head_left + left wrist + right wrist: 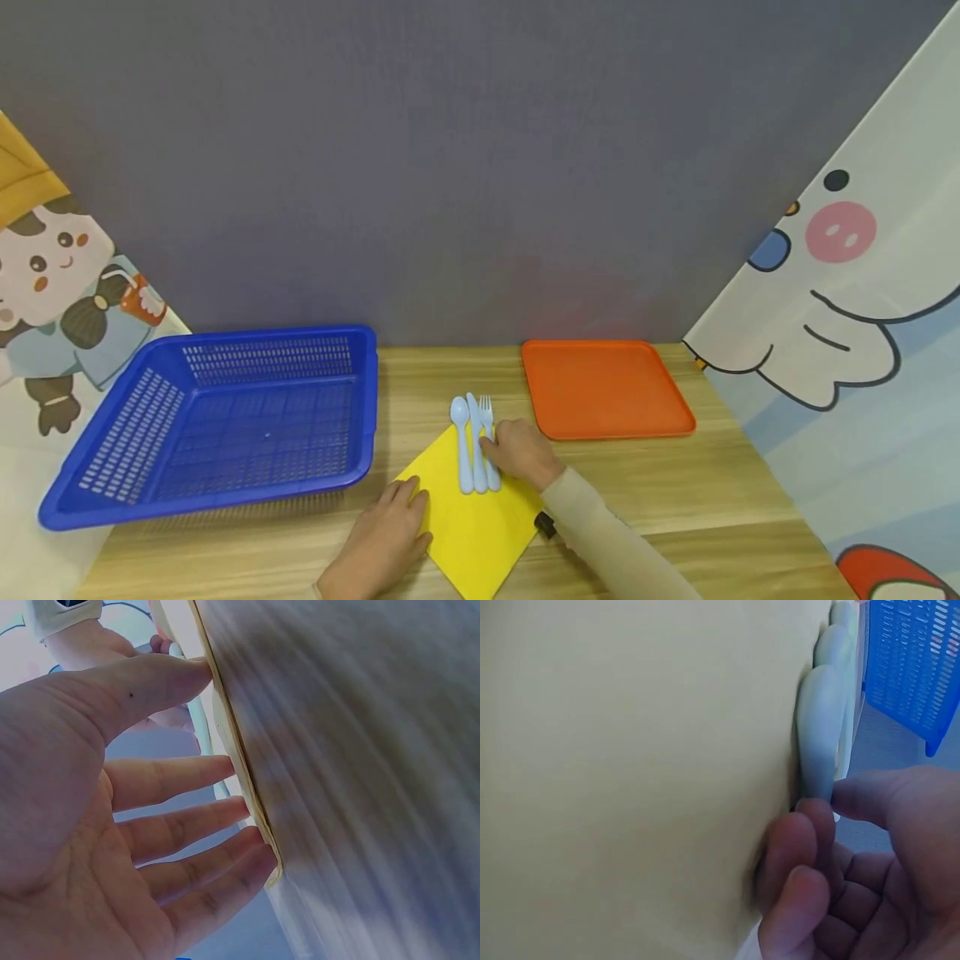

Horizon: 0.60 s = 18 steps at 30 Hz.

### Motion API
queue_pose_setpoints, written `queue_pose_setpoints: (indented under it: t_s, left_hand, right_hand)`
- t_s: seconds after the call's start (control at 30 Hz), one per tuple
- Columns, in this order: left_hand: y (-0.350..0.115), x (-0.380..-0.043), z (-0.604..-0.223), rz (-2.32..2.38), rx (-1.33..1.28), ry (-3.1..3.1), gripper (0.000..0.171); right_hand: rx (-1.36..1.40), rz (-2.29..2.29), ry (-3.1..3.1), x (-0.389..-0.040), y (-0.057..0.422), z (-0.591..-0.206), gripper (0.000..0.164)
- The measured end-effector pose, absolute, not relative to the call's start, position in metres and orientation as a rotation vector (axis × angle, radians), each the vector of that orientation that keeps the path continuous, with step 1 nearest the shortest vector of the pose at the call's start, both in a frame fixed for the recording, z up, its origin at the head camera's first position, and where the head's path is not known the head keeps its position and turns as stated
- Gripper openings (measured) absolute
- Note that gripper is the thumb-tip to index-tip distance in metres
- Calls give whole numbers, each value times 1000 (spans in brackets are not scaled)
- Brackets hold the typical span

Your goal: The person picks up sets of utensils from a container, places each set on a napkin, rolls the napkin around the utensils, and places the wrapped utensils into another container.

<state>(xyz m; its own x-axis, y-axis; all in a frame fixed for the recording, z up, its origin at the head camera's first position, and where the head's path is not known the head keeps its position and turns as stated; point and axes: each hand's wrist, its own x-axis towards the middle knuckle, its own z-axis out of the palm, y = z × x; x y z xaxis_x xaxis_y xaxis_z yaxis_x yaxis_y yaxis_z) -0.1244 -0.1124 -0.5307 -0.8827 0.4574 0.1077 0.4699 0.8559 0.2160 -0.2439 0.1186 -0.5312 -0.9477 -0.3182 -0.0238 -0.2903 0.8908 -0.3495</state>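
A yellow folded napkin (pixel 472 542) lies on the wooden table with one corner toward me. Side by side on it are a light-blue spoon (pixel 460 417), knife (pixel 476 442) and fork (pixel 493 478), their heads reaching past the far corner. My right hand (pixel 522 452) pinches the fork at its handle; in the right wrist view thumb and forefinger meet on the handle (pixel 820 727). On the napkin's left edge rests my left hand (pixel 384 532), fingers extended, fingertips touching the edge in the left wrist view.
A blue plastic basket (pixel 360 482) stands at the left. An orange tray (pixel 607 387) lies at the back right. Behind the table rises a grey partition (pixel 450 167), with cartoon-printed panels on both sides. A small black object (pixel 545 524) shows beside the right sleeve.
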Motion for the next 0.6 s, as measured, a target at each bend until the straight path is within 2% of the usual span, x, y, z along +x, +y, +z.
queue_pose_setpoints:
  t_s: [0.4, 0.6]
  left_hand:
    - [-115, -118, -528, -384, -807, -2919, 47]
    - [-117, -111, -522, -445, -967, -2901, 41]
  right_hand:
    - [-617, -614, 2978, -231, 131, -524, 41]
    - [-868, -514, 3066, -200, 147, -513, 27]
